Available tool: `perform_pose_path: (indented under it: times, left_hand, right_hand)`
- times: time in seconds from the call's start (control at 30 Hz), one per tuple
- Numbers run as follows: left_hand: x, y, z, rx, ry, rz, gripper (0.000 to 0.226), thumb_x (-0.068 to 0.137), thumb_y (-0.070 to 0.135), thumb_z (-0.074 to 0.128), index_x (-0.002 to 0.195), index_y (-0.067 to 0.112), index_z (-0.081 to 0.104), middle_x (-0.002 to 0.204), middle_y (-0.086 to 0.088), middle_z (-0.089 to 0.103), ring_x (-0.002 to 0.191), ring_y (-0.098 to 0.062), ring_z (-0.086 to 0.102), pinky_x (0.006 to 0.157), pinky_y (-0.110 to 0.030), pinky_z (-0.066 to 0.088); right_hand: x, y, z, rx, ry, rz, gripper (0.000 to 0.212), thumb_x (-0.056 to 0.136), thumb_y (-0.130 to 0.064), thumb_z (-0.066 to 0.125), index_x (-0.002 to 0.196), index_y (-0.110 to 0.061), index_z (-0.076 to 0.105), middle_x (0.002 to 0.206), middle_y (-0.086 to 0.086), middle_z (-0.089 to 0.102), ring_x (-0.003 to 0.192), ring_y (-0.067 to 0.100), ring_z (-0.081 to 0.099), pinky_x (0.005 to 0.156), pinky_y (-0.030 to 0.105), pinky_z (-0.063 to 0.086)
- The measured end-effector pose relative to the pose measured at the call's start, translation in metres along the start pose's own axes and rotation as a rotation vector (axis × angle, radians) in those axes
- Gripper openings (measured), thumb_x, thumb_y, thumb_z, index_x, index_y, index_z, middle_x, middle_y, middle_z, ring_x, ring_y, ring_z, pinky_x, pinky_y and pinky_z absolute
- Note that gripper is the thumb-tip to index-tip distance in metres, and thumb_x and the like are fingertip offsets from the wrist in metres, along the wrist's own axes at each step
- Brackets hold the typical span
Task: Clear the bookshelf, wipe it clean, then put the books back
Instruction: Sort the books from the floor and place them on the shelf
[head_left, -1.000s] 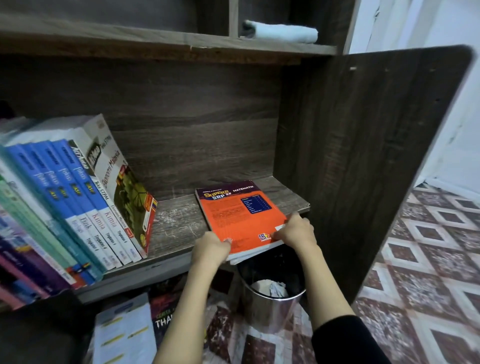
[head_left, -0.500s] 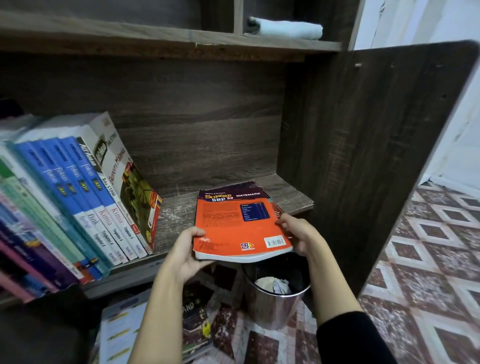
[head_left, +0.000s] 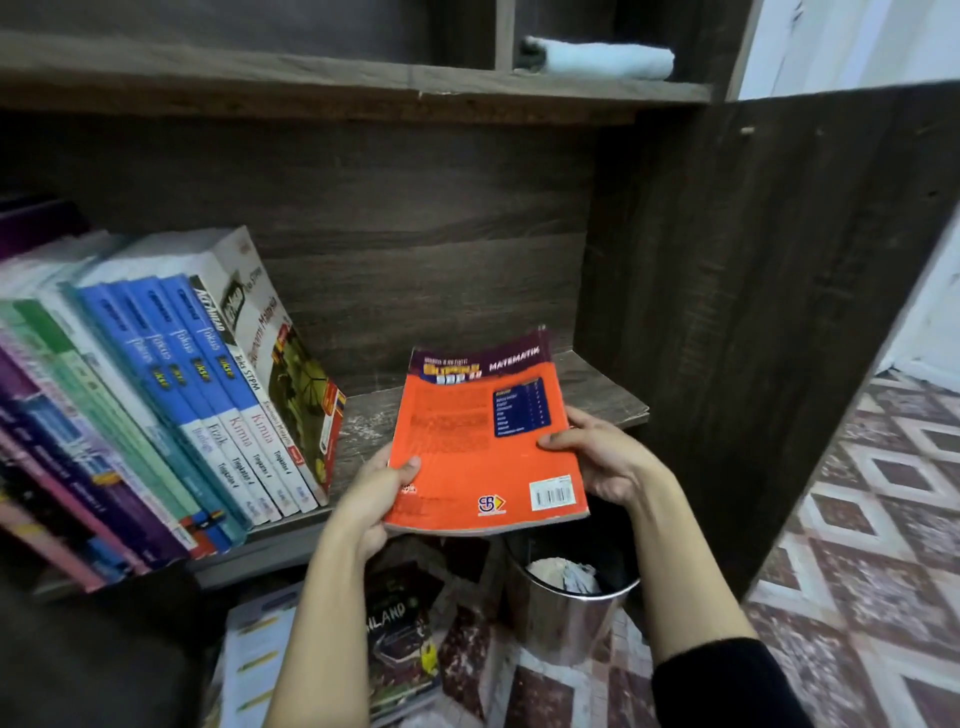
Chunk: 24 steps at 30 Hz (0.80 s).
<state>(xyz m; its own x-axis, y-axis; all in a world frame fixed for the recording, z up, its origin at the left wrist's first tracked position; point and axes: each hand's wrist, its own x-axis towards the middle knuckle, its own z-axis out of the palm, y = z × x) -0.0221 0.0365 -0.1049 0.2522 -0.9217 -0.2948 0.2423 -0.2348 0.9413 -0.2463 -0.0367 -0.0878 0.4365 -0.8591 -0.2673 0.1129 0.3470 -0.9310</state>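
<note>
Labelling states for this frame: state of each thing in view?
orange book: closed, tilted, held in the air
left hand: grips book's left edge
right hand: grips book's right edge
shelf: right part bare
row of books: standing on shelf, leaning
metal bin: open, crumpled paper inside
cloth: rolled, on upper shelf
floor books: lying flat

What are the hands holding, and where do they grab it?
The orange maths book. The left hand grips its lower left edge, thumb on the cover; the right hand grips its right edge.
</note>
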Motion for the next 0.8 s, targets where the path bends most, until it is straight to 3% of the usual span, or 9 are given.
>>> perform_pose_path:
  times: [0.1, 0.17, 0.27, 0.37, 0.5, 0.57, 0.63, 0.7, 0.8]
  left_hand:
    - [-0.003, 0.01, -0.003, 0.002, 0.01, 0.148, 0.032, 0.097, 0.007, 0.049, 0.124, 0.022, 0.054, 0.104, -0.006, 0.066, 0.083, -0.017, 0.063, 0.071, -0.032, 0.053]
    - [-0.007, 0.02, -0.006, 0.105, 0.046, 0.258, 0.036, 0.097, 0.01, 0.05, 0.131, 0.022, 0.051, 0.117, -0.004, 0.063, 0.093, -0.013, 0.061, 0.078, -0.025, 0.05]
    - [-0.015, 0.041, -0.011, 0.3, 0.219, 0.489, 0.046, 0.097, 0.011, 0.048, 0.142, 0.018, 0.041, 0.139, -0.003, 0.05, 0.119, -0.009, 0.048, 0.099, -0.024, 0.038]
    - [-0.032, 0.074, -0.014, 0.418, 0.376, 0.745, 0.044, 0.099, 0.017, 0.046, 0.142, 0.023, 0.04, 0.141, 0.005, 0.047, 0.128, -0.008, 0.042, 0.108, -0.03, 0.032]
    - [-0.052, 0.121, -0.018, 0.647, 0.395, 0.944, 0.051, 0.096, 0.031, 0.052, 0.143, 0.025, 0.037, 0.14, 0.008, 0.047, 0.13, -0.01, 0.041, 0.111, -0.04, 0.032]
    - [-0.058, 0.143, -0.022, 0.818, 0.387, 0.993, 0.065, 0.091, 0.044, 0.056, 0.147, 0.028, 0.027, 0.148, 0.005, 0.039, 0.136, -0.014, 0.035, 0.112, -0.043, 0.029]
    - [-0.061, 0.161, -0.024, 0.908, 0.33, 0.978, 0.087, 0.081, 0.06, 0.059, 0.15, 0.032, 0.014, 0.156, 0.003, 0.022, 0.142, -0.018, 0.023, 0.115, -0.046, 0.023]
    - [-0.062, 0.175, -0.027, 0.997, 0.313, 0.926, 0.102, 0.07, 0.071, 0.059, 0.15, 0.037, 0.005, 0.159, 0.004, 0.012, 0.145, -0.021, 0.015, 0.116, -0.051, 0.017]
    - [-0.063, 0.183, -0.038, 1.147, 0.365, 0.883, 0.098, 0.074, 0.062, 0.065, 0.15, 0.034, 0.01, 0.156, 0.0, 0.023, 0.142, -0.025, 0.026, 0.114, -0.051, 0.022]
  right_hand:
    - [-0.01, -0.016, 0.009, 0.053, -0.019, -0.18, 0.048, 0.083, 0.013, 0.055, 0.122, -0.015, 0.059, 0.103, 0.013, 0.071, 0.086, 0.026, 0.07, 0.079, 0.045, 0.058]
    - [-0.018, -0.026, 0.019, 0.082, -0.049, -0.294, 0.055, 0.081, 0.015, 0.056, 0.127, -0.016, 0.058, 0.107, 0.013, 0.07, 0.09, 0.025, 0.069, 0.077, 0.04, 0.059]
    - [-0.026, -0.036, 0.041, 0.039, -0.064, -0.453, 0.06, 0.081, 0.016, 0.056, 0.131, -0.018, 0.055, 0.111, 0.01, 0.07, 0.093, 0.022, 0.068, 0.074, 0.034, 0.058]
    - [-0.025, -0.037, 0.071, -0.018, -0.004, -0.589, 0.067, 0.081, 0.019, 0.054, 0.134, -0.022, 0.049, 0.12, 0.006, 0.066, 0.095, 0.014, 0.068, 0.081, 0.033, 0.057]
    - [-0.011, -0.024, 0.117, -0.144, 0.116, -0.713, 0.066, 0.084, 0.015, 0.053, 0.137, -0.023, 0.046, 0.135, 0.004, 0.057, 0.112, 0.012, 0.061, 0.096, 0.033, 0.051]
    - [-0.002, -0.008, 0.14, -0.188, 0.153, -0.756, 0.066, 0.085, 0.012, 0.053, 0.137, -0.028, 0.046, 0.134, -0.005, 0.056, 0.121, 0.009, 0.055, 0.105, 0.036, 0.044]
    - [0.005, 0.007, 0.159, -0.239, 0.188, -0.809, 0.068, 0.083, 0.008, 0.053, 0.133, -0.037, 0.048, 0.122, -0.022, 0.059, 0.113, -0.008, 0.055, 0.105, 0.03, 0.043]
    - [0.009, 0.018, 0.176, -0.254, 0.207, -0.836, 0.068, 0.082, 0.007, 0.054, 0.131, -0.04, 0.051, 0.117, -0.026, 0.058, 0.104, -0.02, 0.053, 0.1, 0.019, 0.041]
    - [0.012, 0.028, 0.196, -0.239, 0.187, -0.84, 0.069, 0.082, 0.01, 0.053, 0.126, -0.043, 0.053, 0.116, -0.027, 0.058, 0.104, -0.021, 0.052, 0.094, 0.006, 0.037]
